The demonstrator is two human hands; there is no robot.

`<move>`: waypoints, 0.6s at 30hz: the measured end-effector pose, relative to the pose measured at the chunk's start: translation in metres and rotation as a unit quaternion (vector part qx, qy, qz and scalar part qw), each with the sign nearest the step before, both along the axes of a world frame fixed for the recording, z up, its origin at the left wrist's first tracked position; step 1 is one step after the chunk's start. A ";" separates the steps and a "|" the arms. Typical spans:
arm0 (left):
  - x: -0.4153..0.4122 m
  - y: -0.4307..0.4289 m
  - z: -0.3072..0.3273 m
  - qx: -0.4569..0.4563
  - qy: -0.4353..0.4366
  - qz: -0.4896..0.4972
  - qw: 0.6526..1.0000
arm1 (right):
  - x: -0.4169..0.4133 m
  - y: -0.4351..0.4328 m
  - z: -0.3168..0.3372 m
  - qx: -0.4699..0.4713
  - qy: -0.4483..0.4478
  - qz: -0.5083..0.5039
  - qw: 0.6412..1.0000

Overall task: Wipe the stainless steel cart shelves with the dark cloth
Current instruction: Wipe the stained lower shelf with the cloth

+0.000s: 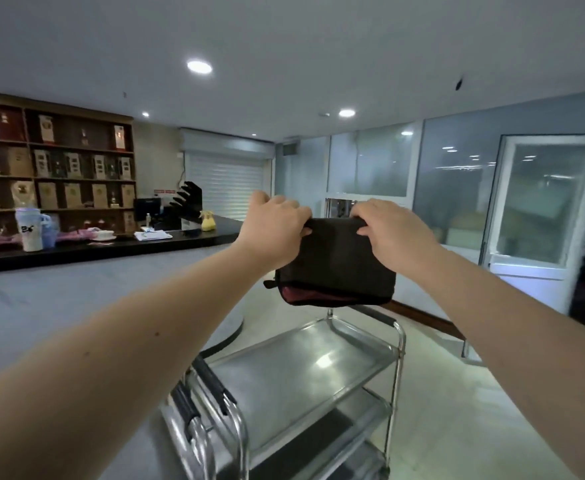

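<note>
Both left hand and right hand grip the dark cloth above the cart.

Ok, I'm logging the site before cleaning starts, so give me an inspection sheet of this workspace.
Surface: stainless steel cart, top shelf shiny, lower shelves beneath.
Job's things: dark cloth folded, held in the air above the cart.
Clutter: tumbler and papers on the black counter.
Grippers: left hand and right hand each grip the cloth's top edge.
Cables: nothing seen by the cart.
Surroundings: wooden display shelving, roller shutter, glass door.
</note>
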State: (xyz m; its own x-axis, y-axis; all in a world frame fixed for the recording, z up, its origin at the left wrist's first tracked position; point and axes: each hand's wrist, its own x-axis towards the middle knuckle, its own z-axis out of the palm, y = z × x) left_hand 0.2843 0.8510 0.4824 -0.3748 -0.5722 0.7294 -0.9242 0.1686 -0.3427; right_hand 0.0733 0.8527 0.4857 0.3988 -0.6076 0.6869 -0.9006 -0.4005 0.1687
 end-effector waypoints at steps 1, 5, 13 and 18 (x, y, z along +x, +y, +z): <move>-0.024 -0.013 -0.001 -0.005 -0.013 -0.009 1.000 | -0.024 -0.008 0.000 -0.002 0.007 -0.012 1.000; -0.112 -0.065 -0.007 -0.034 -0.056 -0.054 0.996 | -0.114 -0.044 -0.005 -0.016 0.022 -0.053 0.998; -0.220 -0.173 -0.059 -0.049 -0.032 -0.144 0.988 | -0.233 -0.139 -0.058 -0.050 0.106 -0.113 0.987; -0.261 -0.226 -0.118 -0.033 0.036 -0.171 0.984 | -0.278 -0.191 -0.118 -0.061 0.053 -0.103 0.991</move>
